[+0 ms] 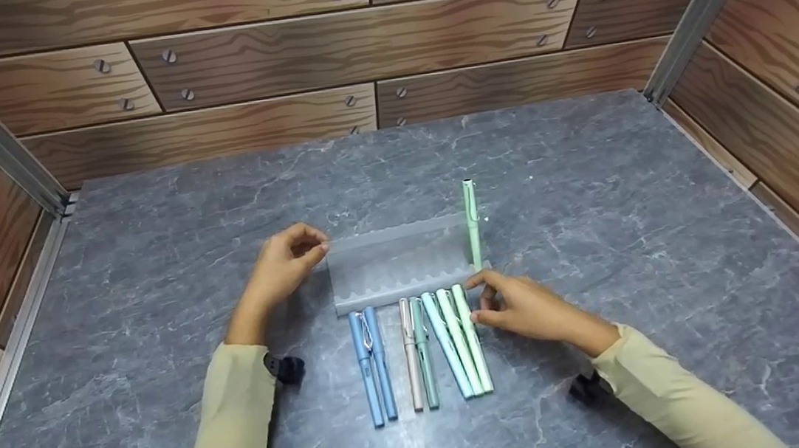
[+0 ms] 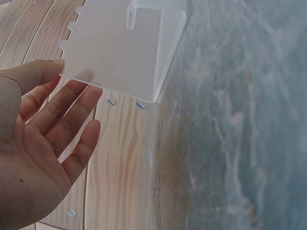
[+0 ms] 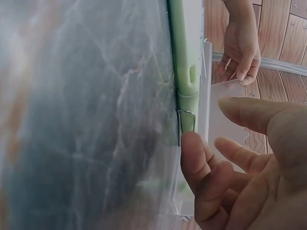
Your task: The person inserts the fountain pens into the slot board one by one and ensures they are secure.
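Observation:
A frosted clear pen stand (image 1: 399, 257) with a scalloped edge stands on the table, and my left hand (image 1: 290, 259) pinches its left edge between thumb and fingers. In the left wrist view the thumb lies on one face of the stand's panel (image 2: 112, 52), with fingertips behind it. One light green pen (image 1: 472, 220) stands upright at the stand's right end. My right hand (image 1: 523, 305) is beside the rightmost lying light green pen (image 1: 472, 339), thumb and fingers apart. In the right wrist view a fingertip is right at the clip of a green pen (image 3: 187, 57).
In front of the stand lie more pens: two blue pens (image 1: 372, 368), a grey-brown pen (image 1: 411, 356), a dark green pen (image 1: 424, 355), a turquoise pen (image 1: 448, 349) and another light green pen (image 1: 461, 344). Wood-patterned walls (image 1: 351, 47) surround the grey marbled table (image 1: 630, 229).

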Tool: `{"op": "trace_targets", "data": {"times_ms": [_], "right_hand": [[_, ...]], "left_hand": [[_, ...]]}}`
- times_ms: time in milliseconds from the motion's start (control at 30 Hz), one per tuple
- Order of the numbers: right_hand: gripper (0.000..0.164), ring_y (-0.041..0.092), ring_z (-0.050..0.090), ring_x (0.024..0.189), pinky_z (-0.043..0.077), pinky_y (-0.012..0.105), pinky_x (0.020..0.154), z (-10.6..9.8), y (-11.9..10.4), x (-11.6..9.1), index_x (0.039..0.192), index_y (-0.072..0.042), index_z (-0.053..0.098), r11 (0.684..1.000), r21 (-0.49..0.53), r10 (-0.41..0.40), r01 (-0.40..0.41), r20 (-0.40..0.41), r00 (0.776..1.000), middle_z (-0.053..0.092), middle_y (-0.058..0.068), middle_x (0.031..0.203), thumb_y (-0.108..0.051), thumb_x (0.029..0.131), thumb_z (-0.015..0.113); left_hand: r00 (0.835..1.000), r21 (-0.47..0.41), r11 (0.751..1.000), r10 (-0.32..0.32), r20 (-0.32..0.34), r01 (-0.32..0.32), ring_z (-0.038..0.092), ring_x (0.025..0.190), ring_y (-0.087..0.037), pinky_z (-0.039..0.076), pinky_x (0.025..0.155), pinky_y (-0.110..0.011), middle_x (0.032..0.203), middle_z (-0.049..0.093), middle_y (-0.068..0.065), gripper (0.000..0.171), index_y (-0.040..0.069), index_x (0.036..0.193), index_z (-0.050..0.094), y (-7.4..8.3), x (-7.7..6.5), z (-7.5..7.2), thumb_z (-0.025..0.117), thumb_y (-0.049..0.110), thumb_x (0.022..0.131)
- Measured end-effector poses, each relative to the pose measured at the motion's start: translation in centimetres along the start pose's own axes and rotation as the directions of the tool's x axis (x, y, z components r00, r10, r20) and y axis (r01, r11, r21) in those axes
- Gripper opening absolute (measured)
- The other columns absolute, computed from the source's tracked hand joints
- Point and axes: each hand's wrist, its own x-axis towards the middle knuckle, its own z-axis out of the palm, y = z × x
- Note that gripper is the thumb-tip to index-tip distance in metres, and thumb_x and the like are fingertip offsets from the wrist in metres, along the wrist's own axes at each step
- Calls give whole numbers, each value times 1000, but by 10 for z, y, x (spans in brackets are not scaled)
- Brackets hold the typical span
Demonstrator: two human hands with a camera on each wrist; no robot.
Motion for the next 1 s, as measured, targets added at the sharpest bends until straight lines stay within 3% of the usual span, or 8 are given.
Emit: {"op": "trace_targets", "data": {"times_ms": [400, 1000], "right_hand": [[45, 6, 49, 62, 44, 23, 58, 6, 2, 3, 127, -9, 53, 999, -53, 13, -13, -1, 1000, 62, -2, 81, -24, 87, 70], [52, 7, 48, 61, 41, 24, 57, 9, 0, 6, 132, -9, 51, 995, -83, 49, -47, 11, 999, 61, -4, 79, -24, 87, 70]], "left_hand": [[1000, 1, 1000, -14, 3, 14, 65, 94, -25, 52, 84, -34, 102, 69, -15, 12, 1, 100, 66, 1, -1, 0, 64, 9, 92], [1000, -10, 1000, -13, 15, 13, 66, 101, -30, 52, 91, -43, 105, 69, -16, 13, 1, 102, 65, -1, 0, 0, 63, 10, 92]]}}
